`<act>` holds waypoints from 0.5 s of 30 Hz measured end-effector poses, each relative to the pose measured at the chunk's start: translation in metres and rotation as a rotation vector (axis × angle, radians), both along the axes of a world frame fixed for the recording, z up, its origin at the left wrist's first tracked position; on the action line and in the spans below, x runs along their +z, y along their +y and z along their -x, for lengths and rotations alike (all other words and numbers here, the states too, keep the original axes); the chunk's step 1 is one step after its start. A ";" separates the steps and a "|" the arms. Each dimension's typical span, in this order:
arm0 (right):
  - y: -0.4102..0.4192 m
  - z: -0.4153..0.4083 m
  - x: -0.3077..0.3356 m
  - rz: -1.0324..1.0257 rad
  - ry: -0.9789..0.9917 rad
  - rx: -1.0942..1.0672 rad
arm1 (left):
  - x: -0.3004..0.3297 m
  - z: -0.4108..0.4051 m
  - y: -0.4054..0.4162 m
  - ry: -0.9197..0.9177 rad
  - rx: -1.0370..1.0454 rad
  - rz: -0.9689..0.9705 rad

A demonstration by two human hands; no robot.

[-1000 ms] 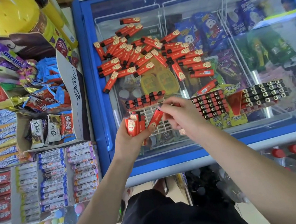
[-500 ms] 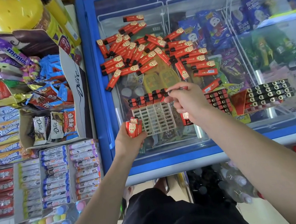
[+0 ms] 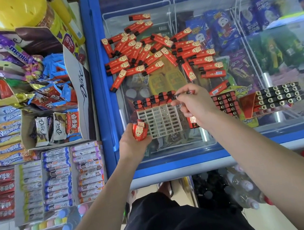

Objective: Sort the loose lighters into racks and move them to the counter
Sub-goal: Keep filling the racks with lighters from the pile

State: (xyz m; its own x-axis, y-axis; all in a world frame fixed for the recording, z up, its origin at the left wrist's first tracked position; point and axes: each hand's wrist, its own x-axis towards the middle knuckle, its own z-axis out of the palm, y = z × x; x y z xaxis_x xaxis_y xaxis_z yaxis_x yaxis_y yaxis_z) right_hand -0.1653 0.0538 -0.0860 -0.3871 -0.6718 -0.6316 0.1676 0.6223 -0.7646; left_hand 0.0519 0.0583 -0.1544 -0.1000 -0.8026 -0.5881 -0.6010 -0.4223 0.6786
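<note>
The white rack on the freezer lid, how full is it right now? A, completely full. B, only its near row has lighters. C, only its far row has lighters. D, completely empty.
C: the white rack holds one row of lighters along its far edge; the other slots are bare.

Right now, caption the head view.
Right hand slots a lighter into the white rack; left hand holds spare lighters.
</note>
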 end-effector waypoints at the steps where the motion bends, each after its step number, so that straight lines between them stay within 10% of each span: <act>1: 0.000 0.000 -0.002 -0.015 0.021 0.004 | -0.001 0.000 0.000 0.001 -0.001 0.001; 15: 0.000 -0.017 0.006 -0.008 0.137 0.001 | 0.014 0.001 0.008 0.143 0.179 -0.017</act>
State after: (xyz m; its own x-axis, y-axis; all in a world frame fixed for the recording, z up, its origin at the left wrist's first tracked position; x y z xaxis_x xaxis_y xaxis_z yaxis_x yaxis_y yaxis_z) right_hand -0.1483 0.0542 -0.0803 -0.4695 -0.6670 -0.5785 0.0614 0.6289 -0.7750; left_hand 0.0508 0.0666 -0.1408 -0.0401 -0.8049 -0.5921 -0.4139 -0.5260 0.7430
